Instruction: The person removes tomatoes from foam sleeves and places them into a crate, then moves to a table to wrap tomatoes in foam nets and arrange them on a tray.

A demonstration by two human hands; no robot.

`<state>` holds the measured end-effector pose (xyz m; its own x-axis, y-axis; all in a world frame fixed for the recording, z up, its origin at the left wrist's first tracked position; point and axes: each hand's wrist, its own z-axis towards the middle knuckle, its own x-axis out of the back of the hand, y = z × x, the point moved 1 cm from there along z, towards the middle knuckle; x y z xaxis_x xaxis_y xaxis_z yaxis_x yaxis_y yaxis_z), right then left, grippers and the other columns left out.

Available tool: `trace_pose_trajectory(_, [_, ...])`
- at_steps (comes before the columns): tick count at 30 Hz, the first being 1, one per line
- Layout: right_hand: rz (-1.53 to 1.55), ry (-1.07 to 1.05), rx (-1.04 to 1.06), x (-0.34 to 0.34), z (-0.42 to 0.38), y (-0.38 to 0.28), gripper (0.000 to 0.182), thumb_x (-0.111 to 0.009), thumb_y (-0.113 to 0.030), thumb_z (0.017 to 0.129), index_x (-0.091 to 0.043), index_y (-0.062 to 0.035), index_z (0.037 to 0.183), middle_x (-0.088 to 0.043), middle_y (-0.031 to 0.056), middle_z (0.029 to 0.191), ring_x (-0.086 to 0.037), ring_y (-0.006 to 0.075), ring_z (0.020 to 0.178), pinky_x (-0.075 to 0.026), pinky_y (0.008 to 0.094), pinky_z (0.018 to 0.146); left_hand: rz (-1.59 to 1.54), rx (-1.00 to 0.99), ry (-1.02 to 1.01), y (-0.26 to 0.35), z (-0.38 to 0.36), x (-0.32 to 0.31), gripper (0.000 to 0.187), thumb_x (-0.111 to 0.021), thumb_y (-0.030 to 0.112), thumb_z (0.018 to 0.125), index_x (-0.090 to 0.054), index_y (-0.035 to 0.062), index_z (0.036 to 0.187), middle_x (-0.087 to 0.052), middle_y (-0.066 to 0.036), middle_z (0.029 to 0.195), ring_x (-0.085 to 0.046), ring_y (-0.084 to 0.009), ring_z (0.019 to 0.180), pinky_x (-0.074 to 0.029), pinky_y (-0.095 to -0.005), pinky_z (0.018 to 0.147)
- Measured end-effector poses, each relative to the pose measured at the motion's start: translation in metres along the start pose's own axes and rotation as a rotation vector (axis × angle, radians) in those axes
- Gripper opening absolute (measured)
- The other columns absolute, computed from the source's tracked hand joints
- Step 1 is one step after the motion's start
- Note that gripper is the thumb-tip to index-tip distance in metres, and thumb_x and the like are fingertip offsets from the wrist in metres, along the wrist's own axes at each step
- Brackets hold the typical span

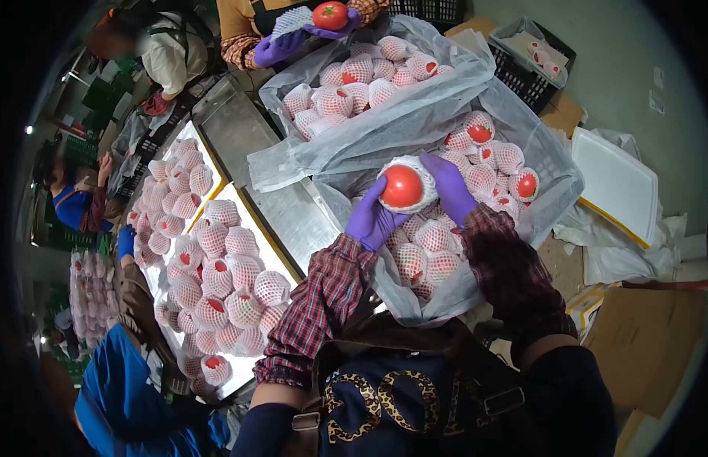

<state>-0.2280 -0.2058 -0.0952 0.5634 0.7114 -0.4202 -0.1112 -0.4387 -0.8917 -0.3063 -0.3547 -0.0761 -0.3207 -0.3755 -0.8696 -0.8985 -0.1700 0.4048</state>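
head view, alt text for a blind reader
Purple-gloved left hand and right hand hold a red fruit in a foam net above a lined container of netted fruit. More netted fruit lies left; a co-worker holds another red fruit.

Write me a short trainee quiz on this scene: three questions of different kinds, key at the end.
1. Multiple choice. What is between the left hand and the right hand?
A) a cardboard box
B) a red fruit partly in a white foam net
C) a pair of scissors

2. True or false: the co-worker at the top of the view has a red fruit in hand too.

3. Fill in: in the picture, the netted fruit on the lit table lies to the ____ of the nearer lined bin.

Key: 1 B; 2 true; 3 left.
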Motion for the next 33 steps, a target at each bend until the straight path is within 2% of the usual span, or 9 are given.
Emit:
trace_pose_trajectory(6, [-1.209, -0.114, 0.535, 0.020, -0.007, 0.017, 0.031, -0.060, -0.014, 0.078, -0.057, -0.0054, 0.108, -0.061, 0.0090, 0.097, -0.058, 0.0222, 0.090, -0.045, 0.0326, 0.077, -0.135, 0.011, -0.053, 0.000, -0.004, 0.002, 0.053, -0.049, 0.037, 0.089, -0.034, 0.0045, 0.129, -0.043, -0.016, 0.129, -0.046, -0.0294, 0.116, -0.040, -0.0443, 0.095])
trace_pose_trajectory(9, [-0.566, -0.101, 0.433, -0.013, -0.021, -0.033, 0.048, -0.066, -0.014, 0.072, -0.052, -0.0089, 0.118, -0.054, 0.0090, 0.110, -0.054, 0.0244, 0.099, -0.044, 0.0350, 0.084, 0.082, -0.062, 0.135, 0.001, 0.009, 0.018, 0.048, -0.050, 0.036, 0.089, -0.041, 0.0060, 0.125, -0.052, -0.012, 0.118, -0.055, -0.0233, 0.103, -0.049, -0.0358, 0.083])
trace_pose_trajectory(12, [-0.921, -0.250, 0.593, -0.028, -0.031, -0.034, 0.058, -0.068, -0.016, 0.071, -0.045, -0.0105, 0.124, -0.046, 0.0100, 0.119, -0.050, 0.0214, 0.106, -0.041, 0.0318, 0.089, 0.262, -0.122, 0.353, -0.008, 0.025, 0.049, 0.031, -0.053, 0.028, 0.088, -0.053, 0.0082, 0.112, -0.062, -0.005, 0.096, -0.062, -0.0121, 0.073, -0.050, -0.0236, 0.057])
trace_pose_trajectory(14, [-0.809, -0.236, 0.479, -0.028, -0.032, -0.030, 0.053, -0.063, -0.026, 0.077, -0.044, -0.0090, 0.123, -0.049, 0.0105, 0.116, -0.050, 0.0210, 0.105, -0.040, 0.0305, 0.089, 0.366, -0.137, 0.445, -0.009, 0.020, 0.045, 0.028, -0.055, 0.020, 0.085, -0.055, 0.0060, 0.110, -0.062, -0.005, 0.096, -0.062, -0.0141, 0.074, -0.050, -0.0246, 0.060])
trace_pose_trajectory(17, [-0.062, -0.127, 0.069, -0.011, -0.015, -0.019, 0.049, -0.056, -0.038, 0.082, -0.047, -0.0074, 0.119, -0.054, 0.0095, 0.108, -0.054, 0.0193, 0.094, -0.046, 0.0285, 0.075, 0.890, -0.174, 0.485, -0.001, 0.014, 0.044, 0.028, -0.057, 0.007, 0.079, -0.056, 0.0024, 0.107, -0.062, -0.006, 0.095, -0.061, -0.0159, 0.076, -0.049, -0.0265, 0.065])
trace_pose_trajectory(18, [0.090, -0.070, -0.130, -0.001, -0.006, -0.008, 0.053, -0.038, -0.055, 0.086, -0.046, -0.0098, 0.114, -0.058, 0.0125, 0.092, -0.057, 0.0185, 0.070, -0.043, 0.0235, 0.053, 1.120, -0.191, 0.478, -0.002, 0.013, 0.043, 0.029, -0.058, 0.003, 0.077, -0.056, 0.0011, 0.106, -0.062, -0.006, 0.094, -0.061, -0.0163, 0.077, -0.049, -0.0272, 0.067])
trace_pose_trajectory(21, [0.212, -0.071, -0.375, -0.008, -0.017, -0.021, 0.056, -0.035, -0.059, 0.086, -0.050, -0.0088, 0.106, -0.061, 0.0121, 0.080, -0.049, 0.0134, 0.050, -0.033, 0.0233, 0.040, 0.793, -0.336, 0.193, -0.014, 0.010, 0.032, 0.034, -0.057, -0.004, 0.072, -0.055, -0.0019, 0.106, -0.062, -0.006, 0.093, -0.060, -0.0166, 0.080, -0.048, -0.0293, 0.073])
trace_pose_trajectory(25, [0.133, -0.064, -0.410, -0.003, -0.013, -0.006, 0.060, -0.030, -0.061, 0.086, -0.051, -0.0076, 0.103, -0.060, 0.0120, 0.068, -0.046, 0.0125, 0.043, -0.032, 0.0228, 0.038, 0.814, -0.242, -0.019, -0.004, -0.013, -0.024, 0.041, -0.068, 0.003, 0.072, -0.053, -0.0023, 0.109, -0.061, -0.007, 0.099, -0.059, -0.0142, 0.087, -0.047, -0.0282, 0.077])
trace_pose_trajectory(33, [-0.265, -0.011, -0.306, 0.002, -0.010, 0.001, 0.042, -0.042, -0.045, 0.090, -0.057, -0.0061, 0.095, -0.055, 0.0025, 0.064, -0.047, 0.0080, 0.047, -0.035, 0.0201, 0.040, 0.892, -0.459, 0.152, -0.002, -0.011, -0.019, 0.053, -0.071, 0.016, 0.074, -0.048, -0.0006, 0.118, -0.057, -0.009, 0.109, -0.056, -0.0148, 0.097, -0.045, -0.0277, 0.083])
